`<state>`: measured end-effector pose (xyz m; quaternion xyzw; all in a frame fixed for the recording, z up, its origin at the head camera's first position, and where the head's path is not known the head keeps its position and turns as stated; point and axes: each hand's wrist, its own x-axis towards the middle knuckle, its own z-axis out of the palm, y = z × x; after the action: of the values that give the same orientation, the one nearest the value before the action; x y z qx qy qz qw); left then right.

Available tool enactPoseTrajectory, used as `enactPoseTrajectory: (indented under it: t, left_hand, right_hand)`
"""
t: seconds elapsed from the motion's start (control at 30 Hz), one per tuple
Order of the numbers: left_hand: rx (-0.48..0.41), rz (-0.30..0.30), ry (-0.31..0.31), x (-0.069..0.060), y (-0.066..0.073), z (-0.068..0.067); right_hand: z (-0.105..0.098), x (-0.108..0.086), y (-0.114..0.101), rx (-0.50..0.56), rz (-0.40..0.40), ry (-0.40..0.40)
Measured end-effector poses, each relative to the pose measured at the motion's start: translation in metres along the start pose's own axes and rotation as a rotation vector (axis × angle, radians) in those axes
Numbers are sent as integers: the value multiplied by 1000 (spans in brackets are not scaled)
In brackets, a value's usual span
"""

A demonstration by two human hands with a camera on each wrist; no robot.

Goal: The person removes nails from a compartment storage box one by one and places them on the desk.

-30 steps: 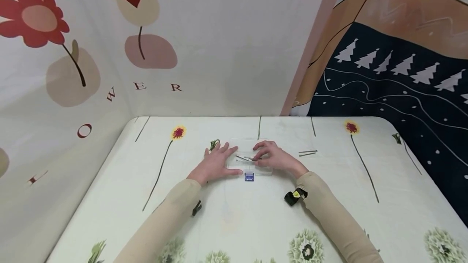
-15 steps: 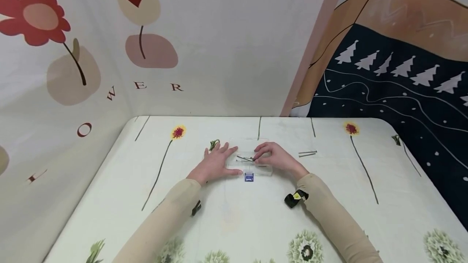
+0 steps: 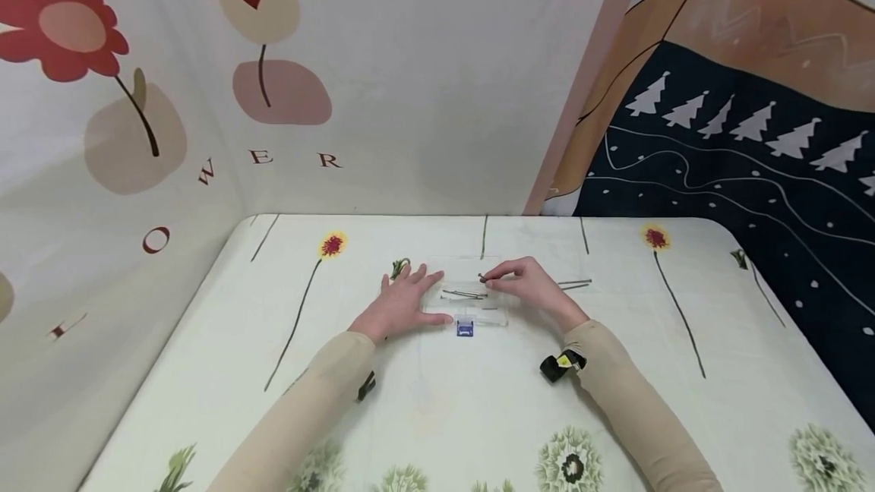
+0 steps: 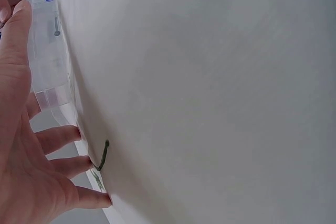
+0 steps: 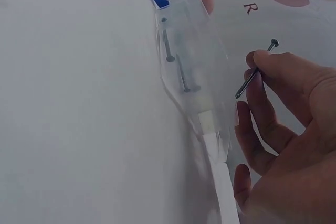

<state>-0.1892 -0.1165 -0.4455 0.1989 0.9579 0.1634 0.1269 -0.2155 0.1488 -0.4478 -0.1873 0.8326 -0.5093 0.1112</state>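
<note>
A clear plastic box (image 3: pixel 499 317) with a blue latch (image 3: pixel 465 328) stands on the table, several nails (image 3: pixel 465 294) lying in it. My left hand (image 3: pixel 399 304) rests spread at its left side, the thumb near the front edge; in the left wrist view the left hand (image 4: pixel 26 156) has its thumb against the box wall (image 4: pixel 50 56). Above the box's right part, my right hand (image 3: pixel 533 287) pinches a nail. The right wrist view shows this nail (image 5: pixel 244 86) slanting between thumb and index finger of the right hand (image 5: pixel 294 108), beside the box (image 5: pixel 184 40).
Two nails (image 3: pixel 574 284) lie on the table to the right of the box, partly behind the right hand. The flower-print cloth (image 3: pixel 424 416) covers the table. Printed hangings rise behind it and at the left and right.
My right hand has lifted away from the nails in the box, up and to the right, with one nail in its fingers. The left hand has stayed in place.
</note>
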Motion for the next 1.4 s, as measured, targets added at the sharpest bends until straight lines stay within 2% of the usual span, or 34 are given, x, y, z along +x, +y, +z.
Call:
enactPoseTrajectory:
  t: [0.23, 0.8, 1.0, 1.2, 1.4]
  left_hand:
    - [1, -5, -7, 1, 0, 0]
    - [-3, 10, 8, -1, 2, -1]
    - [-11, 9, 7, -1, 1, -1]
    - [-6, 11, 10, 0, 1, -1]
    - [12, -1, 1, 0, 1, -1]
  right_hand:
    - [-5, -3, 2, 47, -41, -8]
    - [-23, -15, 11, -52, -28, -9]
    - [-30, -18, 14, -87, -49, -1]
    - [-39, -24, 15, -119, -1, -7]
    - [-48, -29, 22, -137, -13, -28]
